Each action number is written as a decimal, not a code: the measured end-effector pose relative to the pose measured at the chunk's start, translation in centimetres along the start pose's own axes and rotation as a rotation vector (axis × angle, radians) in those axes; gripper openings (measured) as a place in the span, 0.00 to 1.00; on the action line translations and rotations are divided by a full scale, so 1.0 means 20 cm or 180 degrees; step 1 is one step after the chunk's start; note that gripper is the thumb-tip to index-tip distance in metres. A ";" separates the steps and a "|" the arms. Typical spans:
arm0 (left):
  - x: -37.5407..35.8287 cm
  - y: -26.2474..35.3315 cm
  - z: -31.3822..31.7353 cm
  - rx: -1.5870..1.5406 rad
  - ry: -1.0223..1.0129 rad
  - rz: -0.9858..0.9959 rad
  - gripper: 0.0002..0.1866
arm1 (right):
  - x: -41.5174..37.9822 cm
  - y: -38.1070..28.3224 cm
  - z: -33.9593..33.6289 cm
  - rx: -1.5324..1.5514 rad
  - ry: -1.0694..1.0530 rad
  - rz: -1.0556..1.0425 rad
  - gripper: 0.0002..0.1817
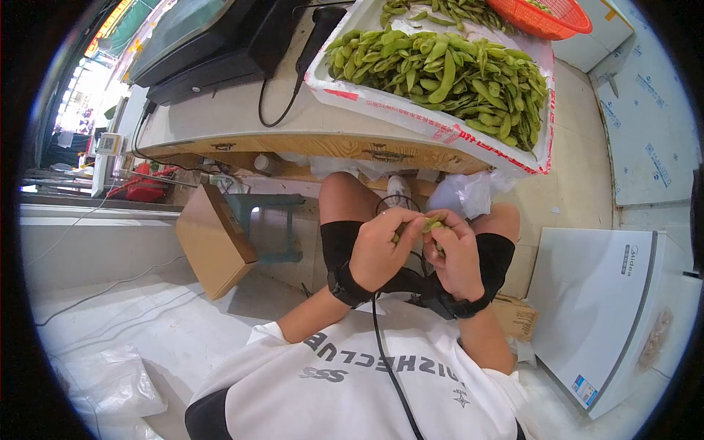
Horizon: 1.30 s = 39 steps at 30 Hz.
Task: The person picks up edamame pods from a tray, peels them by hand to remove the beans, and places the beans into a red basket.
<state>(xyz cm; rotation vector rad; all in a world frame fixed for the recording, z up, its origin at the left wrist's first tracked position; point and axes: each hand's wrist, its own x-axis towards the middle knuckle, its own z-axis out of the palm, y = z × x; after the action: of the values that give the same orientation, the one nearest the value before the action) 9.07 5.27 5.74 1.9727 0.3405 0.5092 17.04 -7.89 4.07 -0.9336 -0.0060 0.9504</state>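
My left hand (380, 246) and my right hand (456, 253) meet above my lap, fingertips almost touching. Between them is a green soybean pod (431, 224), pinched by both thumbs and forefingers. A bit of green also shows under the curled fingers of each hand, though most of it is hidden. Beyond my knees, a white foam box (433, 125) stands on the table, heaped with green soybean pods (447, 73). At its far right corner sits a red plastic basket (546, 20) with some green beans inside.
A black machine (213, 51) with cables occupies the table's left side. Below stand a cardboard box (213, 242) and a green stool (275, 227). A white Midea appliance (590, 293) is at my right. Between my knees and the table hangs a plastic bag (469, 194).
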 end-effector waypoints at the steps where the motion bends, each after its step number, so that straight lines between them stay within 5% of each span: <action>1: 0.01 0.00 0.00 0.0066 0.0059 0.0039 0.06 | 0.00 0.00 0.00 0.0100 0.0012 0.0010 0.09; 13: 0.02 0.02 -0.09 -0.0682 0.0167 -0.0445 0.07 | -0.01 -0.11 0.05 0.0482 -0.0016 0.0149 0.12; 23: -0.01 0.02 -0.17 -0.1986 0.0240 -0.0694 0.10 | 0.03 -0.42 0.26 -0.2351 -0.0039 -0.0882 0.07; 31: -0.06 -0.06 -0.17 -0.1811 0.0026 -0.0673 0.11 | 0.35 -1.00 0.54 -0.4635 0.0415 -0.3370 0.08; 39: -0.10 -0.03 -0.17 -0.1744 -0.0208 -0.0785 0.09 | 0.69 -1.05 0.54 -0.5827 -0.0168 -0.3385 0.12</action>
<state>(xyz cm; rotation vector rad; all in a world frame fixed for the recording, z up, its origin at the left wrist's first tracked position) 5.73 7.25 6.09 1.3909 0.3533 0.3328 35.76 4.10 19.94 -2.1594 -1.4696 -0.3291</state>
